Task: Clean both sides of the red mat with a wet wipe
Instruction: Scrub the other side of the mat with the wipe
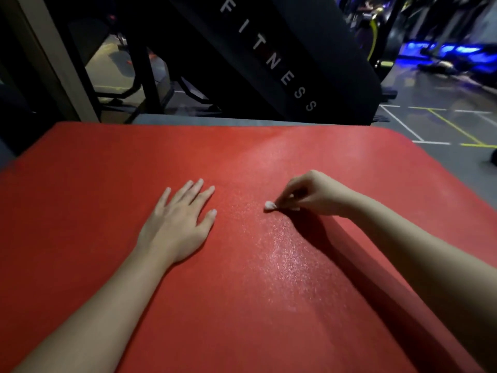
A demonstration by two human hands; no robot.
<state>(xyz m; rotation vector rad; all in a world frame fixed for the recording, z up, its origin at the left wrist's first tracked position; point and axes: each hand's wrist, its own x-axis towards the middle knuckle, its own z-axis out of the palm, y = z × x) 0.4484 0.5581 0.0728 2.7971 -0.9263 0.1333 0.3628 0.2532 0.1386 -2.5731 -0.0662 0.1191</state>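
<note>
red mat (242, 292) lying flat, small white wet wipe (269, 205) on it

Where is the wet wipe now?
In the head view, right of centre: the wet wipe is pinched by the right hand against the red mat.

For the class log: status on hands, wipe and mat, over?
Left hand flat on red mat. Right hand pinching wet wipe on mat. Nothing blocking.

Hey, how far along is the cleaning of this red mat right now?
Done: a glistening damp streak down the middle of the flat red mat suggests that strip is wiped. In hand: the right hand pinches a small white wet wipe against the mat while the left hand rests flat, steadying it. Left: the matte areas either side, and probably the hidden underside.
</note>
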